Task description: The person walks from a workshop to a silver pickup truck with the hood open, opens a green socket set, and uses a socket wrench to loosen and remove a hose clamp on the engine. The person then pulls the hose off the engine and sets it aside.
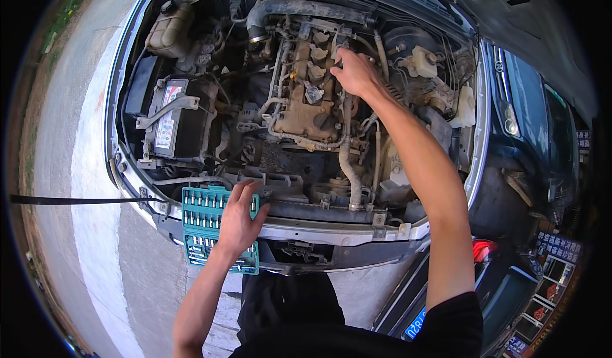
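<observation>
My right hand (355, 71) reaches deep into the engine bay, at the far right side of the brown, dusty engine (307, 113). Its fingers are curled closed there; whatever they grip is hidden by the hand. Several ignition coils (317, 72) sit in a row along the engine top, just left of this hand. My left hand (241, 214) lies over the right part of a green socket set case (203, 234), with its fingers stretched out toward the front edge of the bay and thumb apart. The opened case holds rows of small metal bits and sockets.
A car battery (175, 119) with a metal bracket stands at the left, below a coolant tank (171, 32). A black air pipe (312, 9) crosses the back. The raised hood (535, 27) hangs at upper right. A dark car (526, 116) is parked beside it.
</observation>
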`<state>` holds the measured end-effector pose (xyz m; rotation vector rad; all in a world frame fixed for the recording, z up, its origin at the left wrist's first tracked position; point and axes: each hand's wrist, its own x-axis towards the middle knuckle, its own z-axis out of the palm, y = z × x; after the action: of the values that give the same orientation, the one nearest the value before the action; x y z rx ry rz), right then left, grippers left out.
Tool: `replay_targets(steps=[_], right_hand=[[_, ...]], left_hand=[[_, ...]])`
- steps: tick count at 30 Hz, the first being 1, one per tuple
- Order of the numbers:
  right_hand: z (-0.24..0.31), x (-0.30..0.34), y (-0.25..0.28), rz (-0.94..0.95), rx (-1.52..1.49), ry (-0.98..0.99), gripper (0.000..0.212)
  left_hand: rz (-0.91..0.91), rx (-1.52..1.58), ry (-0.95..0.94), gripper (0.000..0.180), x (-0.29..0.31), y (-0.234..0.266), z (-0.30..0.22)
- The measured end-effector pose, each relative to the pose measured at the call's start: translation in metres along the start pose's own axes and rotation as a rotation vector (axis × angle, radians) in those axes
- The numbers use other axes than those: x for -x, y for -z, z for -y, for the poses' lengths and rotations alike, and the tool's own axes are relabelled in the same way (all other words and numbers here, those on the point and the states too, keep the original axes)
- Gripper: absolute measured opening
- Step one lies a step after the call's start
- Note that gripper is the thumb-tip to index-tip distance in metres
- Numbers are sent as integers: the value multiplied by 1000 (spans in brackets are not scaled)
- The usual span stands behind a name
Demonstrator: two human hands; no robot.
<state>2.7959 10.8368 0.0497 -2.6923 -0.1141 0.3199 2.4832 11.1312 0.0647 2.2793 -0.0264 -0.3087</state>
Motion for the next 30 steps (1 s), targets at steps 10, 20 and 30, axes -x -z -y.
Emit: replay_targets(steps=[10, 20, 30], right_hand=[[-18, -16, -2, 207, -57, 220, 27], [-13, -17, -20, -29, -193, -171, 54], [-14, 19, -46, -481, 65, -73, 33]], left_hand=[[-16, 198, 3, 39, -67, -12, -11], [-315, 327, -413, 61, -299, -93, -51], [-42, 383, -434, 22, -363, -140, -50]])
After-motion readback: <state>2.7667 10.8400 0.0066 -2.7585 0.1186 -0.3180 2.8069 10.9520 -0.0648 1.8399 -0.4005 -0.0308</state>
